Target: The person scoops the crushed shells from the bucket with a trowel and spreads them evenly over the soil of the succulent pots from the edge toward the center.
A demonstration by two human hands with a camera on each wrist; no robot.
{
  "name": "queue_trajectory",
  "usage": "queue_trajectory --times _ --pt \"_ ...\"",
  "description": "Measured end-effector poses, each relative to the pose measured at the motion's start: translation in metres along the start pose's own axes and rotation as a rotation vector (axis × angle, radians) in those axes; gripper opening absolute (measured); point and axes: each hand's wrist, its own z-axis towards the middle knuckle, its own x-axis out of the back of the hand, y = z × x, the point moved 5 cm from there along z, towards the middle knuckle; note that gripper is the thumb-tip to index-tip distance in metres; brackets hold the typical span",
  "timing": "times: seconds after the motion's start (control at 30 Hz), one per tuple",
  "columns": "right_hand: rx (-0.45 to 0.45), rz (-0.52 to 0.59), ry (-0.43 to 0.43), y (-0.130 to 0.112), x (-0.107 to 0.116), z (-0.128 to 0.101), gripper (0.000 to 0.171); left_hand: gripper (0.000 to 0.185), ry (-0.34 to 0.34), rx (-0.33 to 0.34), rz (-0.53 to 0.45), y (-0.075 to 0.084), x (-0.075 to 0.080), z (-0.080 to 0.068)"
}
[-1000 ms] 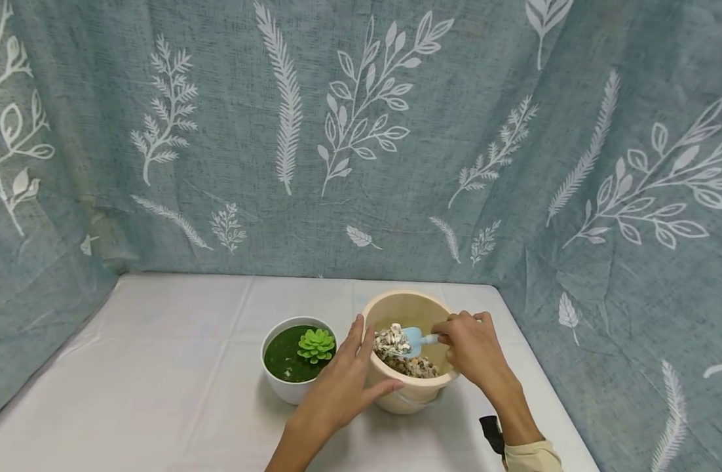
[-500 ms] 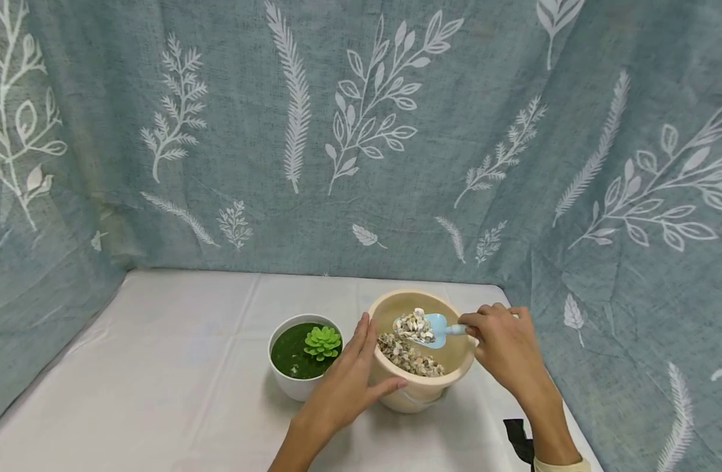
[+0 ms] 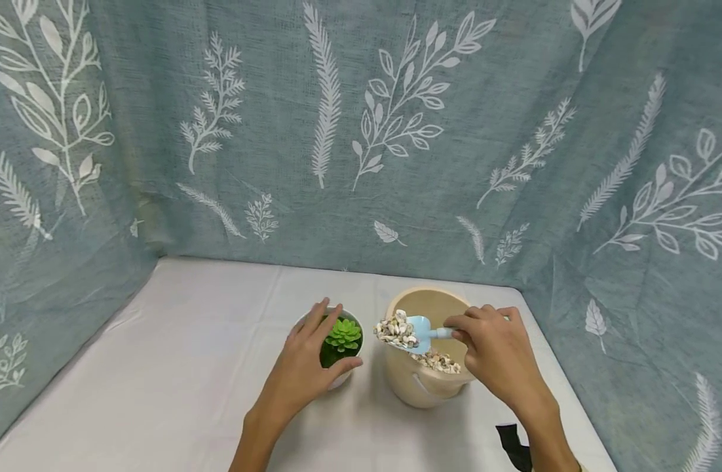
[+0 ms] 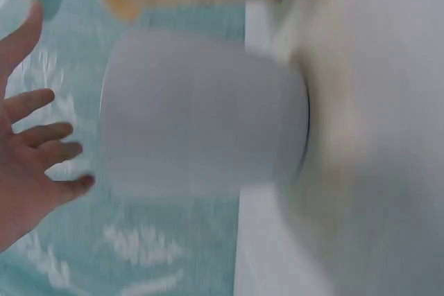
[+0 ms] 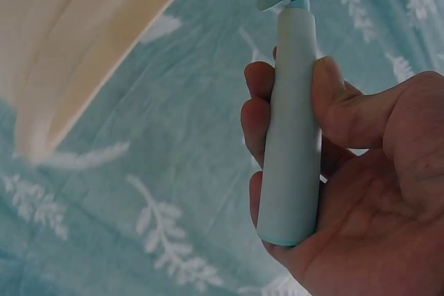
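Observation:
In the head view my right hand [image 3: 498,349] grips a light-blue hand scoop [image 3: 420,334] by its handle [image 5: 291,129]. A heap of small pale shells or pebbles [image 3: 398,330] fills the blade, held above the left rim of a cream bucket [image 3: 409,383]. More of the same bits lie inside the bucket [image 3: 440,362]. My left hand [image 3: 302,364] hovers with fingers spread over a white pot [image 4: 201,116], partly hiding it. A green succulent [image 3: 343,335] stands in the pot on a dark green surface. The left wrist view has the fingers apart from the pot.
A white cloth [image 3: 184,367] covers the table. Behind and beside it hangs a blue-green curtain [image 3: 349,151] with white leaf prints. A black strap [image 3: 514,446] dangles near my right wrist.
The loaded scoop has risen out of the bucket and shifted left to its rim. My left hand has left the bucket's side and moved left over the white pot. The view has turned left.

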Motion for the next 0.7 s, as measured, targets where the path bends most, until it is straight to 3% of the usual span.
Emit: queue_trajectory --times 0.17,0.33,0.47,0.7 --pt "0.046 0.002 -0.010 -0.025 -0.015 0.003 0.019 0.121 -0.083 0.124 -0.019 -0.035 0.011 -0.013" --pt "0.076 -0.007 -0.036 -0.044 -0.032 0.004 0.019 0.126 -0.181 0.223 -0.139 -0.054 -0.001 -0.021" --pt "0.106 -0.024 -0.049 -0.058 -0.044 0.006 0.018 0.120 -0.159 0.246 -0.170 -0.058 -0.007 -0.023" --pt "0.161 -0.095 -0.041 -0.077 -0.056 0.015 0.014 0.112 -0.105 0.233 -0.159 -0.058 -0.006 -0.022"
